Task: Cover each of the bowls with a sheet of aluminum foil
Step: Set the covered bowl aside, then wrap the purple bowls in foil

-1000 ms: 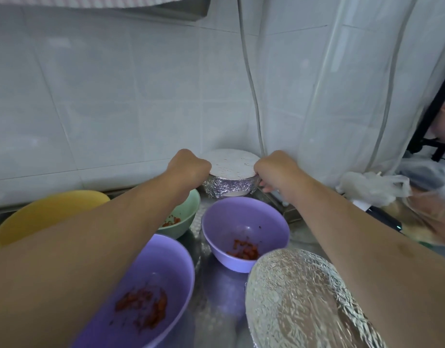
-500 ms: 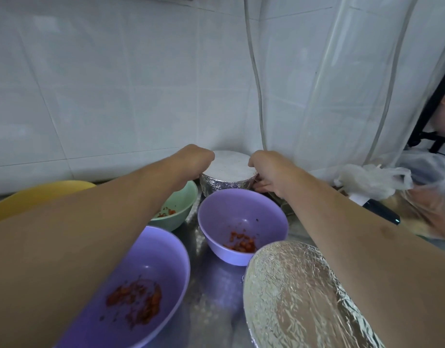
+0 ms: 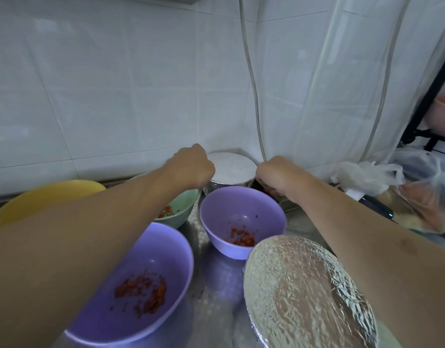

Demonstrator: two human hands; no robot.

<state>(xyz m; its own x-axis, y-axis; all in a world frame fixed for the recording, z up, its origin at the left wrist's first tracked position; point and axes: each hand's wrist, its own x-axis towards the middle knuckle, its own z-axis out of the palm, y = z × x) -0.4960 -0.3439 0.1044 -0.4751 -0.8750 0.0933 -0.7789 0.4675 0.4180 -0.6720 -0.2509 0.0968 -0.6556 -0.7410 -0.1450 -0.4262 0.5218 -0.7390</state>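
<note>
A small foil-covered bowl (image 3: 232, 169) stands in the far corner by the tiled wall. My left hand (image 3: 191, 165) grips its left side and my right hand (image 3: 276, 175) grips its right side, fingers curled down over the foil edge. In front of it sits a purple bowl (image 3: 241, 219) with red bits inside, uncovered. A larger purple bowl (image 3: 138, 287) with red bits lies near left, uncovered. A green bowl (image 3: 181, 209) and a yellow bowl (image 3: 40, 199) sit at the left, partly hidden by my left arm. A large foil-covered bowl (image 3: 304, 295) is near right.
The bowls stand on a shiny metal counter (image 3: 216, 285). Plastic bags (image 3: 417, 192) and a dark handle (image 3: 377, 207) lie at the right. A white cable (image 3: 254, 84) runs down the wall corner. A black rack (image 3: 427, 109) stands far right.
Both hands stay at the sides of the small foil-covered bowl, the right hand shifting a little lower along its edge. The view has tilted slightly.
</note>
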